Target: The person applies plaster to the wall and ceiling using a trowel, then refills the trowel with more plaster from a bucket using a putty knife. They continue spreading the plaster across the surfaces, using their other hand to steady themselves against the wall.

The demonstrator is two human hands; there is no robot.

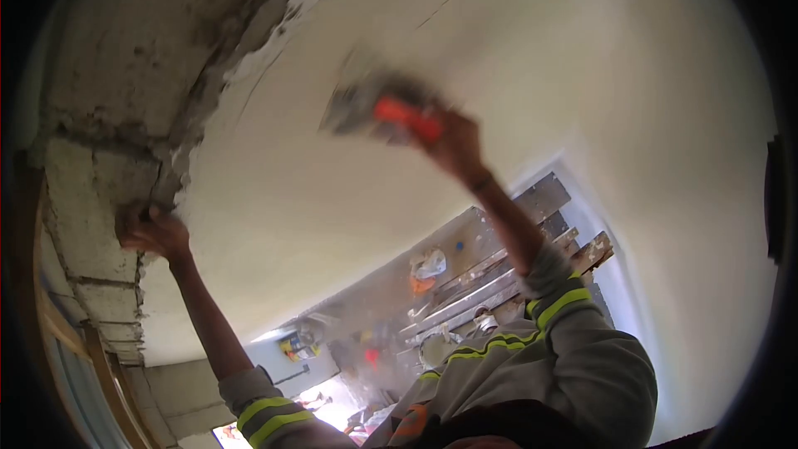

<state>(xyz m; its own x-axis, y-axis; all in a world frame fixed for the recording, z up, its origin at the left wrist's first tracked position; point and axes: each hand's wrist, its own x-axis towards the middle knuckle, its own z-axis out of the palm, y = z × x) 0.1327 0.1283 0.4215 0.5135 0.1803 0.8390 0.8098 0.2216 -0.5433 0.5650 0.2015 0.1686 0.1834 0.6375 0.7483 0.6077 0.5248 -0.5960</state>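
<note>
My right hand (453,145) is closed around the red handle of a plastering trowel (353,108). The trowel's dark, flat blade lies against or close to the smooth pale plaster (283,183) and is smeared by motion. At the left, my left hand (154,231) rests at the rough block wall (96,183), beside the ragged plaster edge. Its thumb and fingers look apart and bent, and nothing can be made out in them. Fine cracks run through the plaster near that edge.
Below are wooden planks (499,278) splashed with plaster, a plastic bag (428,264) and a yellow-labelled bucket (298,345) on the floor. A wooden frame (62,328) stands at the far left. Rough blocks border the plaster on the left.
</note>
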